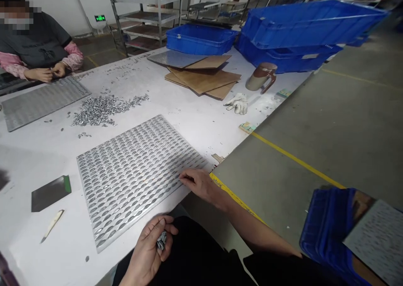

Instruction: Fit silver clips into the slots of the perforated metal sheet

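My left hand (150, 246) is held palm up below the near edge of the table, its fingers curled around several small grey leaf-shaped pieces (161, 240). Over the near right edge of a grey sheet (138, 172), my right hand (199, 184) has its thumb and fingers pinched together. Whatever may be between those fingertips is hidden. Rows of pointed oval pieces or recesses cover the sheet, which lies flat in front of me. Beyond it a loose pile of the same grey pieces (97, 110) is spread on the white table (126, 80).
To the left lie a dark scraper-like plate (50, 194) and a pale-handled knife (52, 226). A person (40, 47) sits across, behind another sheet (44, 103). Further back are brown boards (201, 79), a mug (260, 77), a glove (237, 104) and blue crates (201, 40).
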A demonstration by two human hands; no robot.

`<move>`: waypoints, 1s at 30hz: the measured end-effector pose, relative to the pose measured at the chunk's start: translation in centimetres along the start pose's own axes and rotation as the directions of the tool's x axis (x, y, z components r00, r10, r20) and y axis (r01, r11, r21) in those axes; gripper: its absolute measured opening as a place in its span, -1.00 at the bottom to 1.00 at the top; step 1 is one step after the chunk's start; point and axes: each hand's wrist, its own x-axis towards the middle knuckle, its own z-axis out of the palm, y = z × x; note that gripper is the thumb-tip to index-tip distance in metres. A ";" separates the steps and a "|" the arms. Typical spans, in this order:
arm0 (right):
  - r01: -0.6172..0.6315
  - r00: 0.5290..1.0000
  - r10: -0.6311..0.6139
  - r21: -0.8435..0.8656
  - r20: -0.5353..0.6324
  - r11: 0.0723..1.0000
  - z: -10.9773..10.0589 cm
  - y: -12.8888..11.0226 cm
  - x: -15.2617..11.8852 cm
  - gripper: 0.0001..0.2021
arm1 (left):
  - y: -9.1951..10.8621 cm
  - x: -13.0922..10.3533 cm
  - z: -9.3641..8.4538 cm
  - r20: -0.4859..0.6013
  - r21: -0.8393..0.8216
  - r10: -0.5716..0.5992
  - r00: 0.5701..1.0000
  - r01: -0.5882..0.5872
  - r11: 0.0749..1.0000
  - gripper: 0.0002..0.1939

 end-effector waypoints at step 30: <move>-0.043 0.999 0.047 -0.247 0.010 0.968 1.2 -0.4 4.2 -0.85 | -0.3 0.1 -0.8 -0.010 -0.021 -0.001 1.000 0.001 1.000 -0.67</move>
